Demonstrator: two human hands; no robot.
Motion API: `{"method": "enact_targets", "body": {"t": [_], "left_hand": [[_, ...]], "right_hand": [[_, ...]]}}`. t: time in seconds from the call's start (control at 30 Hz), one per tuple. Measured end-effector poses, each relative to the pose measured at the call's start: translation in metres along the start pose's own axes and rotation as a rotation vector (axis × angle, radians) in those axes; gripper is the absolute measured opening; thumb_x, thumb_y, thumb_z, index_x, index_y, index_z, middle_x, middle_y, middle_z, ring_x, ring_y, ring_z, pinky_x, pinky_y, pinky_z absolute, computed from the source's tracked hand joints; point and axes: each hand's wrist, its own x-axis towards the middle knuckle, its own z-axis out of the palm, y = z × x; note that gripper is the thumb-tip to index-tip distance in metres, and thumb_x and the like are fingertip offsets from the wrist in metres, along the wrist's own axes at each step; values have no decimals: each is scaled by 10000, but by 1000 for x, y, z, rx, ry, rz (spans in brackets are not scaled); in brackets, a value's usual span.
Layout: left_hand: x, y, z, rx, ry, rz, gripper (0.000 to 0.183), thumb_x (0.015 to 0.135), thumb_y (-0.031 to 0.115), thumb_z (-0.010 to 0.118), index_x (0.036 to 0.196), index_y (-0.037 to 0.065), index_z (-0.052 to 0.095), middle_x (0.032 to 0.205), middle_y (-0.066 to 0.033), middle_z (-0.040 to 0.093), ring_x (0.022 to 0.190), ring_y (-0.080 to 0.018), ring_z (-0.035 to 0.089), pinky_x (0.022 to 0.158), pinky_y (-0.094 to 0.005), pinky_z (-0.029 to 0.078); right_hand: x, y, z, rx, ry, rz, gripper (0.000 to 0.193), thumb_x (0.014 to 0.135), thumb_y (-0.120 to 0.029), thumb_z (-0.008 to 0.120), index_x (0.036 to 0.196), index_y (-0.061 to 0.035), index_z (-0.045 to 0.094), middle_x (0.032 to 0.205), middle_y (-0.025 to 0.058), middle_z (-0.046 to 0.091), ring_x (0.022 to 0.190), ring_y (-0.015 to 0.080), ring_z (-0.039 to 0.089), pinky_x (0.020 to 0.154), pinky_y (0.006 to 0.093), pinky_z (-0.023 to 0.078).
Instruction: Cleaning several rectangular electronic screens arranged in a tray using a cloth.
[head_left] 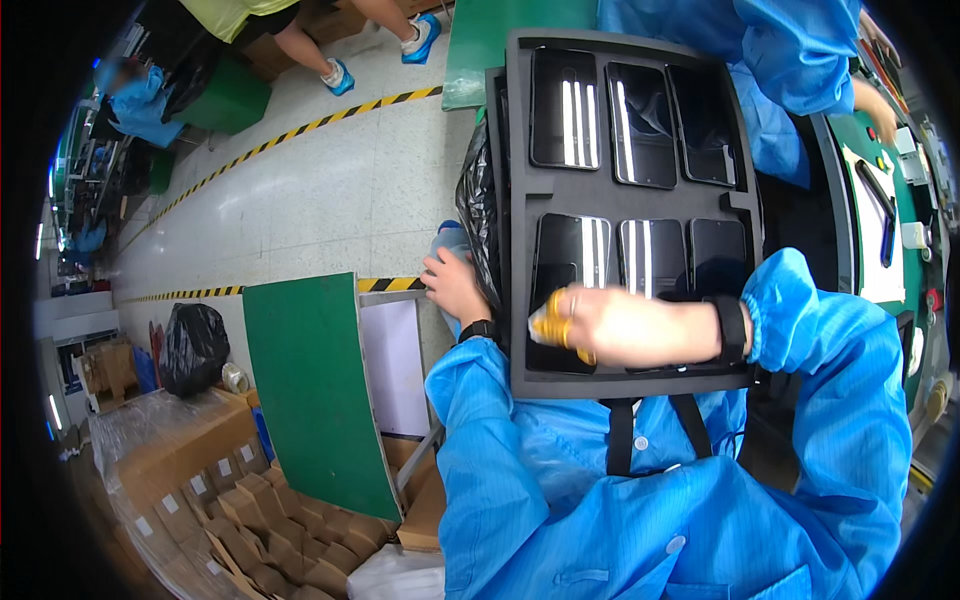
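Note:
My right hand [615, 325], blurred by motion, is closed round a small yellow-and-whitish thing [550, 325] whose kind I cannot make out. It is over the lower left phone [565, 240] in a dark foam tray [630, 195]. Two rows of black, glossy phones or phone screens lie in the tray; light strips reflect off them. My right forearm hides parts of the near row. My left hand [455, 285] is at the tray's left side, fingers apart, beside a grey-blue thing [452, 240] I cannot identify. A black plastic bag [478, 210] hangs next to it.
Another person's blue sleeve [800, 50] and hand reach in at the upper right, towards a green workbench [860, 140]. Left of me stand a green board [310, 390] and a carton with cardboard dividers [290, 530]. Striped tape [290, 125] crosses the floor. Another person's legs [310, 55] show beyond.

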Motion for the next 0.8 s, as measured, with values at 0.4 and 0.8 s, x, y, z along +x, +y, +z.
{"method": "enact_targets", "body": {"t": [0.4, 0.8], "left_hand": [[0, 2, -3, -30, 23, -7, 53, 894, 171, 448, 934, 139, 461, 924, -45, 471, 823, -236, 567, 604, -371, 544], [0, -7, -12, -77, 9, -37, 114, 881, 202, 480, 962, 122, 471, 973, -60, 486, 863, -258, 565, 634, -378, 533]], "right_hand": [[3, 32, -26, -125, 71, 90, 171, 646, -11, 651, 806, 50, 639, 843, 189, 579, 806, 328, 594, 728, 379, 502], [-23, 31, -63, -109, -93, 46, 238, 683, -5, 635, 920, -3, 658, 917, 161, 578, 860, 309, 593, 762, 364, 506]]}}
